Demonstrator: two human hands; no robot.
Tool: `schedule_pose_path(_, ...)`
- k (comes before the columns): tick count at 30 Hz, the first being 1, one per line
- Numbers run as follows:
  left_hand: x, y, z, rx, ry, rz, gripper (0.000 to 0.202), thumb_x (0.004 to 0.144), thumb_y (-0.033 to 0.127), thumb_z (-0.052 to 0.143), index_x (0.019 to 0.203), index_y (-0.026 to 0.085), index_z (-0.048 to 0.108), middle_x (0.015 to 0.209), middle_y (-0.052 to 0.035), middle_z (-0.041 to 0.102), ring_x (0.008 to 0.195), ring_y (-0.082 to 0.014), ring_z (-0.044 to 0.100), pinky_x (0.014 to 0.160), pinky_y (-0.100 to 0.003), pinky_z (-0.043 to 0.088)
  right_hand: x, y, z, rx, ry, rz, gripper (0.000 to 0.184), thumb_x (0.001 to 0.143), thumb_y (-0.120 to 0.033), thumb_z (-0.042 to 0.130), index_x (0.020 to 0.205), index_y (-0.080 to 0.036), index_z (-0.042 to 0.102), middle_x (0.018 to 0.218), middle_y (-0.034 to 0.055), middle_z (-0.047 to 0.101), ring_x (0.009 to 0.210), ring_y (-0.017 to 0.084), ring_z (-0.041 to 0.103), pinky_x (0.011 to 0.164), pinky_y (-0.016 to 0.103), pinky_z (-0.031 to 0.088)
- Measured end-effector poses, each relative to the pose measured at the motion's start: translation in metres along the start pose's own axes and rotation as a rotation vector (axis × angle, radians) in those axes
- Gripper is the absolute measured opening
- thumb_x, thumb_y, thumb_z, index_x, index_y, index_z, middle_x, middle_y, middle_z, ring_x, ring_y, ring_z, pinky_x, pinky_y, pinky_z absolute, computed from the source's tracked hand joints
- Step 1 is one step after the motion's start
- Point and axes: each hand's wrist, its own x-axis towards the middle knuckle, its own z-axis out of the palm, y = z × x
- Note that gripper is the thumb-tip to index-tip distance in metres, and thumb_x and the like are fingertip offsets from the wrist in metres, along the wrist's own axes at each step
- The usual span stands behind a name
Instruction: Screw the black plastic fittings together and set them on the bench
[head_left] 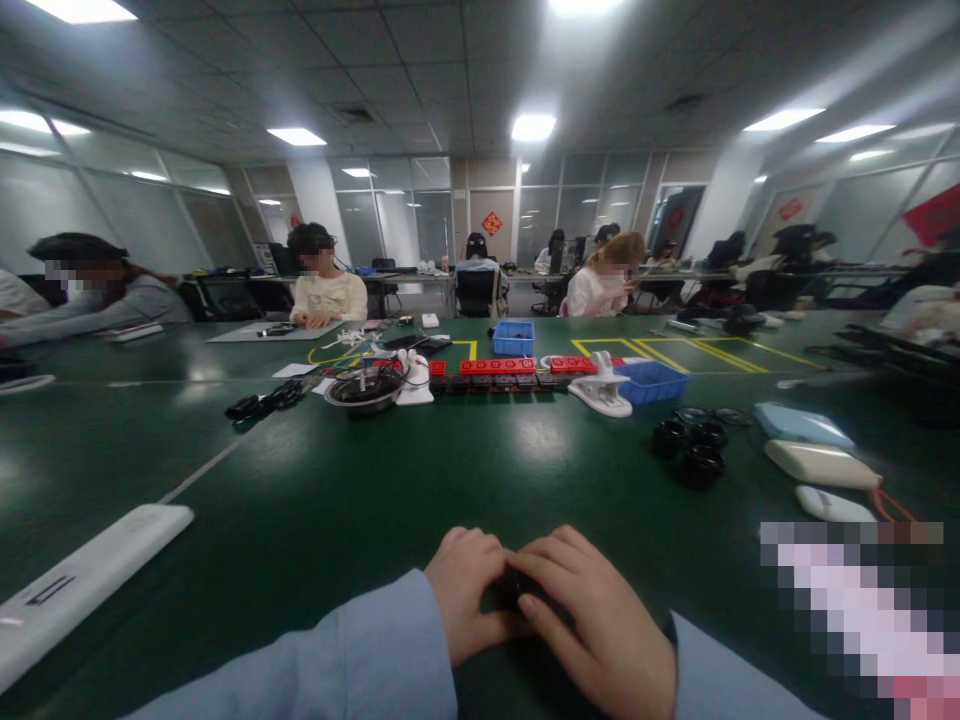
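My left hand [466, 590] and my right hand [596, 620] meet low in the middle of the head view, just above the green tabletop. Between them is a small black object [516, 585], mostly covered by my fingers, so its kind cannot be made out. Both hands are closed around it, the left from one side and the right with its fingers curled over the top. The thumbs come close together on the near side. Light blue sleeves cover both my forearms.
A long white device [97, 580] lies at left. Across the table stand a metal bowl [341, 405], red blocks [499, 367], a white clip stand [602, 390] and blue bins [514, 340]. Black round items [703, 464] and pale cases [821, 465] lie right. Other people sit beyond.
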Motion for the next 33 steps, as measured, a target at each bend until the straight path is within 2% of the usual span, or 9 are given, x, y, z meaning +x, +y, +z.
schedule_pose_path(7,0.001,0.002,-0.003,0.013,-0.048,-0.031,0.025,0.071,0.038,0.063,0.085,0.018,0.057,0.082,-0.0018,0.056,0.08,-0.0194,0.05,0.074,-0.033,0.037,-0.001,-0.005,-0.004,-0.065,-0.088,-0.098,0.02,0.082,-0.02,0.049,0.1,-0.019,0.056,0.104,0.0025,0.06,0.081,0.019,0.043,0.072,0.035,0.034)
schedule_pose_path(10,0.001,0.003,-0.004,-0.002,-0.056,-0.042,0.02,0.069,0.032,0.063,0.085,0.02,0.058,0.081,-0.001,0.057,0.08,-0.0195,0.05,0.073,-0.033,0.036,-0.001,-0.004,-0.003,-0.072,-0.125,-0.156,0.02,0.083,-0.022,0.046,0.1,-0.02,0.057,0.102,0.0028,0.061,0.08,0.019,0.043,0.07,0.034,0.033)
schedule_pose_path(14,0.001,0.002,-0.004,-0.009,-0.049,-0.024,0.021,0.069,0.033,0.061,0.084,0.02,0.058,0.079,-0.0011,0.056,0.078,-0.0191,0.049,0.072,-0.033,0.036,-0.001,-0.001,0.001,-0.074,-0.16,-0.267,0.019,0.082,-0.023,0.045,0.095,-0.02,0.06,0.09,0.0023,0.063,0.077,0.018,0.044,0.067,0.032,0.031)
schedule_pose_path(17,0.001,0.001,-0.003,-0.018,-0.039,-0.021,0.021,0.07,0.035,0.06,0.086,0.02,0.058,0.079,-0.0007,0.056,0.077,-0.0184,0.049,0.072,-0.033,0.035,-0.004,0.001,0.003,-0.1,-0.131,-0.285,0.019,0.083,-0.023,0.043,0.086,-0.021,0.061,0.08,0.0015,0.064,0.072,0.017,0.044,0.064,0.031,0.03)
schedule_pose_path(22,0.002,0.0,-0.002,-0.026,-0.038,-0.034,0.024,0.068,0.035,0.064,0.086,0.021,0.059,0.077,0.0,0.055,0.077,-0.0186,0.048,0.071,-0.032,0.035,-0.008,0.007,0.008,-0.126,-0.049,-0.276,0.038,0.089,-0.026,0.032,0.059,-0.019,0.055,0.059,0.002,0.058,0.059,0.015,0.041,0.057,0.03,0.028)
schedule_pose_path(25,0.001,0.0,-0.002,-0.042,-0.03,-0.034,0.029,0.071,0.044,0.063,0.087,0.02,0.059,0.078,-0.0003,0.056,0.077,-0.0185,0.048,0.071,-0.032,0.035,-0.007,0.01,0.007,-0.19,-0.025,-0.207,0.042,0.09,-0.027,0.031,0.055,-0.018,0.053,0.054,0.0021,0.056,0.055,0.014,0.04,0.055,0.03,0.027)
schedule_pose_path(28,0.001,0.0,-0.002,-0.055,-0.023,-0.04,0.034,0.071,0.048,0.063,0.089,0.02,0.06,0.08,-0.0006,0.057,0.078,-0.0188,0.049,0.073,-0.033,0.035,-0.004,0.013,0.002,-0.255,-0.017,-0.058,0.041,0.091,-0.028,0.033,0.057,-0.018,0.053,0.056,0.0019,0.055,0.056,0.014,0.043,0.056,0.029,0.029)
schedule_pose_path(33,0.0,-0.001,-0.003,-0.046,-0.033,-0.019,0.041,0.067,0.052,0.066,0.094,0.021,0.06,0.082,-0.0009,0.057,0.079,-0.0195,0.049,0.073,-0.032,0.035,0.002,0.017,-0.003,-0.291,-0.006,0.187,0.028,0.092,-0.029,0.036,0.083,-0.018,0.06,0.078,0.0041,0.062,0.075,0.019,0.053,0.068,0.031,0.037)
